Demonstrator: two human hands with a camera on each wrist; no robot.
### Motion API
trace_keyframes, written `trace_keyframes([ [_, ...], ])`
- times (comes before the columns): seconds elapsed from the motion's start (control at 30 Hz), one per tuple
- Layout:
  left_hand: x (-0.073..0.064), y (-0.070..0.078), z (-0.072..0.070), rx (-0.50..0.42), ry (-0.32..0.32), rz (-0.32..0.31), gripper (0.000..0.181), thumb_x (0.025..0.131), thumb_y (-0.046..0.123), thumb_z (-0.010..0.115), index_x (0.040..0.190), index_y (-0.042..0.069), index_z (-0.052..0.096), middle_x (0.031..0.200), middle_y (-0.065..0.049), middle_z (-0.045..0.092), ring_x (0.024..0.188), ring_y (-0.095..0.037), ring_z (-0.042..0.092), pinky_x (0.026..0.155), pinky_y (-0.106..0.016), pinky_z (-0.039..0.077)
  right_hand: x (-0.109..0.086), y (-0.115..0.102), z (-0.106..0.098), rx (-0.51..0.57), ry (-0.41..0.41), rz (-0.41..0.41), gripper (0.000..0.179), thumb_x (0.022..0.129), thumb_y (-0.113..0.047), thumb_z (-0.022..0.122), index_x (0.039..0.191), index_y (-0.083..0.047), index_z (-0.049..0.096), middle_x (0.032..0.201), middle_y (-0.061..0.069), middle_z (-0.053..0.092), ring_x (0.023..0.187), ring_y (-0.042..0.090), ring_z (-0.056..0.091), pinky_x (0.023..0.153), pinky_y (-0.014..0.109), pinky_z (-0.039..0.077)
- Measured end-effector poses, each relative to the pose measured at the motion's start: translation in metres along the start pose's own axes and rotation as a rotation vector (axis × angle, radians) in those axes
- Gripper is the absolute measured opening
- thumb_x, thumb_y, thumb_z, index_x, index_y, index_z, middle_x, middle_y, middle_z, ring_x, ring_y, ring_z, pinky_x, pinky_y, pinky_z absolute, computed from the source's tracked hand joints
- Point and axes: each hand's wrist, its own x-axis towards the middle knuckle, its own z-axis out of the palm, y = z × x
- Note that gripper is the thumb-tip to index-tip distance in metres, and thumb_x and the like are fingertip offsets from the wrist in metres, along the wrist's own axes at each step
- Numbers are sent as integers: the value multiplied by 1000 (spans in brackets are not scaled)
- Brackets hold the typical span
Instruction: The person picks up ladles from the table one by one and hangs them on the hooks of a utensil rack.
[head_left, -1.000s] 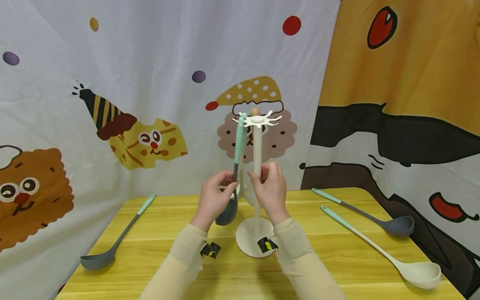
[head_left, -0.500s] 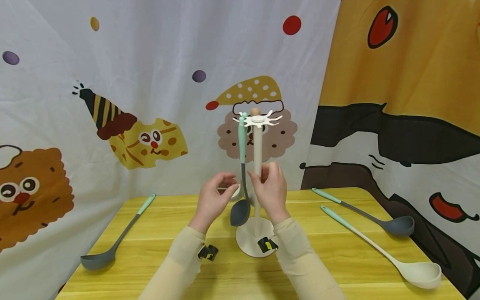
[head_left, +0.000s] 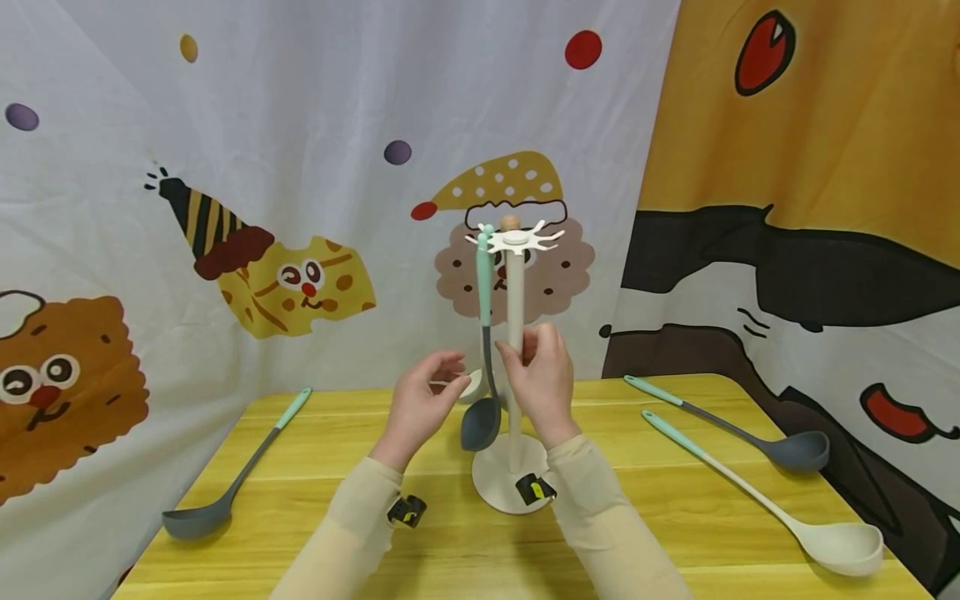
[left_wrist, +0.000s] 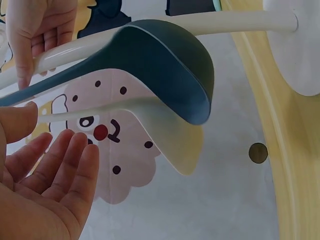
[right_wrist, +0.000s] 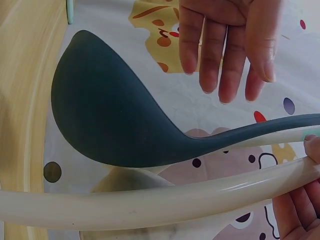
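A dark grey ladle with a mint handle hangs from the left side of a white utensil rack. Behind it hangs a cream ladle, partly hidden. My right hand holds the rack's post about halfway up, thumb on the near side. To the left of the hanging ladles, my left hand is apart from them, its fingers loosely bent with nothing in them. In the right wrist view the dark ladle's bowl lies between the post and the fingers of that left hand.
On the wooden table, another grey ladle lies at the left. To the right lie a grey ladle and a cream ladle, both mint-handled. A printed cloth hangs behind the table.
My left hand has let go of the dark grey ladle and drawn back a little to the left. The ladle has swung right and hangs closer to the post. My right hand stays put.
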Motion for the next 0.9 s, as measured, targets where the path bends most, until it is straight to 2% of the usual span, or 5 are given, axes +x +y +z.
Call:
trace_keyframes([
  [0.9, -16, -28, -8, 95, -46, -38, 37, 91, 12, 73, 126, 7, 64, 110, -11, 68, 97, -25, 67, 79, -42, 56, 0, 0, 0, 8, -8, 23, 27, 87, -13, 77, 92, -2, 53, 80, 11, 55, 67, 25, 57, 61, 37, 47],
])
